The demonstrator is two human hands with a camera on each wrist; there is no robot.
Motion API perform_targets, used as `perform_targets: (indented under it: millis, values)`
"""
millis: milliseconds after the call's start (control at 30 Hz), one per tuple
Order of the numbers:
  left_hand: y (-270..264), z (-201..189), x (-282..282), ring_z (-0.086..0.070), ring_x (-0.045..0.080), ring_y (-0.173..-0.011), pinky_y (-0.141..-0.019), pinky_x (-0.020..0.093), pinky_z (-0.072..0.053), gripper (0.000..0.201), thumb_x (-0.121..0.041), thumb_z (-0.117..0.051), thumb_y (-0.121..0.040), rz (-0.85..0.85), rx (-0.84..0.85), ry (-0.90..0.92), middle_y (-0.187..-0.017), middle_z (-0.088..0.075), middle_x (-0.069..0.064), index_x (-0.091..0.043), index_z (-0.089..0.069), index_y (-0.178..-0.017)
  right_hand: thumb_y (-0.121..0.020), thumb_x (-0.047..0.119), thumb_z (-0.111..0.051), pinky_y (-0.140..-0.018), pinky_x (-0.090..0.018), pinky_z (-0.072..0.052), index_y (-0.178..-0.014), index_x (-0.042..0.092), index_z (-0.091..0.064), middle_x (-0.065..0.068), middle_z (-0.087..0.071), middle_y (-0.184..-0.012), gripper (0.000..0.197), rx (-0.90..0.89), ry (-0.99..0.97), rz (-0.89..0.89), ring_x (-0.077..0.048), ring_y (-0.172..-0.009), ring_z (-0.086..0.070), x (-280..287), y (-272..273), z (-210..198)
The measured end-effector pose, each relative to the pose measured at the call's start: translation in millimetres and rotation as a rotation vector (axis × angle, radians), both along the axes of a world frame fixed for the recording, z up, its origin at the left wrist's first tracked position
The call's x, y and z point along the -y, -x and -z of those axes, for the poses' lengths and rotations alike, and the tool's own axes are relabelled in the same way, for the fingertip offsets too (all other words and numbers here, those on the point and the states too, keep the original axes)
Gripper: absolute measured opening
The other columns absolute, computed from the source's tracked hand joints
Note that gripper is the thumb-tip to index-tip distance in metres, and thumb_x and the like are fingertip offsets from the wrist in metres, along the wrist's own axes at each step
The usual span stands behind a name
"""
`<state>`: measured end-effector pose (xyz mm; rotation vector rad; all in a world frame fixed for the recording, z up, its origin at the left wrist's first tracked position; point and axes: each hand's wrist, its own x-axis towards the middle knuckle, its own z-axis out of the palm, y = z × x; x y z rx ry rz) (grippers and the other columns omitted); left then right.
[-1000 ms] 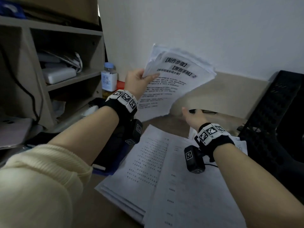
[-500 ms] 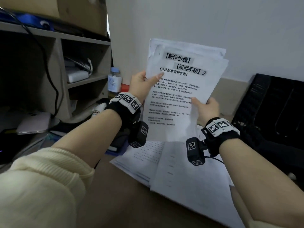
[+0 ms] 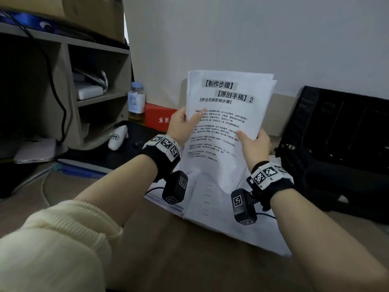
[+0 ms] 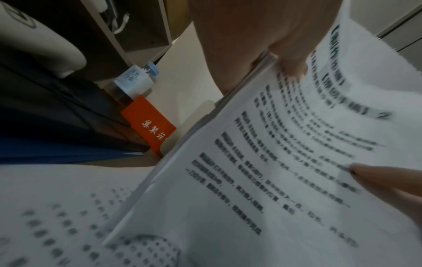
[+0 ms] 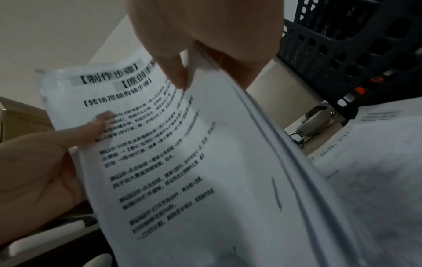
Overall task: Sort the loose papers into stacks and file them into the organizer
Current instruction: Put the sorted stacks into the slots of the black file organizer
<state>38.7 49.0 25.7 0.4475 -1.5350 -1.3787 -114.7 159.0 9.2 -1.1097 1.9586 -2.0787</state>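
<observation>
Both hands, left hand (image 3: 181, 125) and right hand (image 3: 253, 145), pinch one upright sheaf of papers (image 3: 227, 114) (edges uneven); squaring step; next, likely tapping it flush, then reaching the black organizer (image 3: 341, 131).

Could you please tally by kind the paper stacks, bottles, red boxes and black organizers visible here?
Held paper stack, in left hand and right hand: 1
Paper piles on desk: 1
Bottle: 1
Red box: 1
Black organizer: 1
Total: 5
</observation>
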Motion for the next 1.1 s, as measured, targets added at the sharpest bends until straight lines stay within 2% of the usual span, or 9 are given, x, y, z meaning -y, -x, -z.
perform_targets:
  millis: [200,500,600,733,833,900,967,1033,1100]
  values:
    - [-8.3,15.5,9.0,-0.07,0.024,-0.103,-0.091,0.05,-0.055,0.071,-0.045,-0.089,-0.06,0.075,0.209,-0.095,-0.11,-0.073,0.003,-0.016,-0.063,-0.12,-0.084,0.0,-0.065,-0.082,-0.027,-0.049,-0.096,0.018,-0.062,0.007,-0.066,-0.091,0.022,0.113,-0.026,-0.16,-0.015,-0.091,-0.063,-10.3,-5.9,2.3]
    - [-2.0,10.8,-0.8,-0.073,0.021,-0.091,-0.081,0.045,-0.06,0.023,-0.031,-0.081,-0.076,-0.003,0.197,-0.058,-0.095,-0.076,0.004,-0.02,-0.068,-0.092,-0.087,0.012,-0.065,-0.086,-0.035,-0.055,-0.084,0.021,-0.066,0.005,-0.068,-0.085,0.01,0.037,-0.025,-0.105,-0.019,-0.086,-0.067,-14.2,-11.4,-8.9]
    - [0.7,10.2,-1.7,-0.072,0.02,-0.09,-0.081,0.044,-0.06,0.034,-0.042,-0.082,-0.072,-0.019,0.268,-0.051,-0.093,-0.074,0.004,-0.017,-0.064,-0.086,-0.091,0.013,-0.062,-0.079,-0.029,-0.054,-0.094,0.016,-0.066,0.002,-0.068,-0.089,0.005,0.064,-0.034,-0.111,-0.014,-0.081,-0.066,-17.5,-11.7,-6.8]
    - [-1.2,27.4,6.5,-0.068,0.005,-0.071,-0.064,0.022,-0.059,0.031,-0.037,-0.081,-0.075,-0.008,0.394,-0.034,-0.081,-0.073,0.001,-0.014,-0.063,-0.083,-0.094,0.018,-0.058,-0.084,-0.029,-0.049,-0.118,0.007,-0.063,-0.004,-0.066,-0.108,0.027,0.114,-0.262,-0.192,-0.018,-0.092,-0.062,-22.7,-10.7,9.2]
    - [-4.3,37.7,11.7,-0.071,0.019,-0.096,-0.087,0.042,-0.058,0.063,-0.05,-0.088,-0.057,0.007,0.426,-0.048,-0.104,-0.075,0.001,-0.016,-0.07,-0.107,-0.095,0.02,-0.058,-0.087,-0.029,-0.047,-0.122,0.005,-0.06,-0.005,-0.065,-0.116,0.032,0.111,-0.352,-0.197,-0.019,-0.097,-0.061,-25.4,-10.8,16.7]
    - [-4.0,36.0,9.5,-0.07,0.021,-0.096,-0.088,0.046,-0.057,0.063,-0.051,-0.084,-0.064,-0.009,0.457,-0.004,-0.103,-0.074,0.003,-0.012,-0.069,-0.11,-0.095,0.02,-0.057,-0.093,-0.033,-0.048,-0.122,0.004,-0.06,-0.008,-0.065,-0.119,0.032,0.079,-0.371,-0.18,-0.022,-0.101,-0.061,-26.2,-12.6,15.2]
    - [-1.0,28.0,7.7,-0.067,0.012,-0.074,-0.073,0.033,-0.061,0.045,-0.049,-0.076,-0.076,-0.042,0.488,0.037,-0.082,-0.072,-0.001,-0.01,-0.066,-0.098,-0.095,0.019,-0.056,-0.091,-0.033,-0.048,-0.121,0.002,-0.059,-0.005,-0.064,-0.117,0.031,0.058,-0.371,-0.169,-0.022,-0.101,-0.06,-27.8,-12.9,10.6]
    - [3.4,15.1,-0.6,-0.051,-0.001,-0.043,-0.045,0.015,-0.045,0.027,-0.043,-0.067,-0.087,-0.06,0.484,0.099,-0.047,-0.057,-0.011,-0.019,-0.059,-0.081,-0.096,0.017,-0.055,-0.086,-0.03,-0.047,-0.121,0.001,-0.059,-0.004,-0.063,-0.114,0.03,0.057,-0.345,-0.155,-0.022,-0.097,-0.06,-30.0,-12.1,5.8]
    - [11.5,4.8,-5.6,-0.04,0.007,-0.039,-0.042,0.018,-0.036,0.033,-0.048,-0.061,-0.09,-0.078,0.44,0.126,-0.044,-0.044,-0.008,-0.016,-0.061,-0.083,-0.096,0.018,-0.055,-0.083,-0.029,-0.047,-0.121,0.002,-0.058,-0.005,-0.063,-0.114,0.03,0.06,-0.306,-0.123,-0.022,-0.097,-0.061,-33.8,-11.1,1.2]
